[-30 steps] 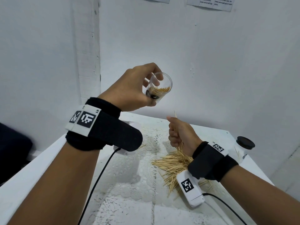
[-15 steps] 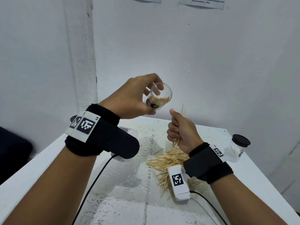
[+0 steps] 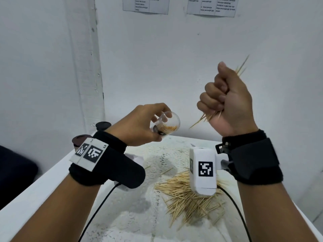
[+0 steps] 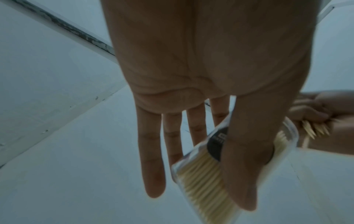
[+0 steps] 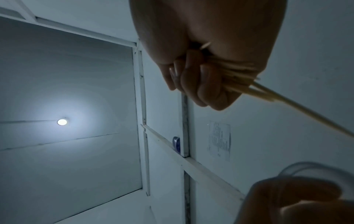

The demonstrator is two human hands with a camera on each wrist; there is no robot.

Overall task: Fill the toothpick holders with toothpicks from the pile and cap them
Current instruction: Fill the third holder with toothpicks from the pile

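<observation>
Toothpick holder (image 3: 168,124): clear, with a black label and pale tan toothpicks inside. Bundle of toothpicks (image 3: 207,117): pale tan wood. Pile of toothpicks (image 3: 188,198): the same straw colour. Table (image 3: 35,194): white. Lace cloth (image 3: 157,163): white, with a floral openwork pattern. Caps (image 3: 103,125): black and dark brown. Wrist straps (image 3: 253,159): black. Marker tags (image 3: 205,168): white with black square codes. Cables (image 3: 97,210): black. Wall (image 3: 157,58): white.

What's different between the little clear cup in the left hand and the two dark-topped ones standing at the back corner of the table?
The holder in the left hand is uncapped, tilted and lifted off the table, its toothpicks showing. The two capped holders wear dark lids and stand at the table's far left corner, mostly hidden behind the wrist, so their contents cannot be seen.
</observation>
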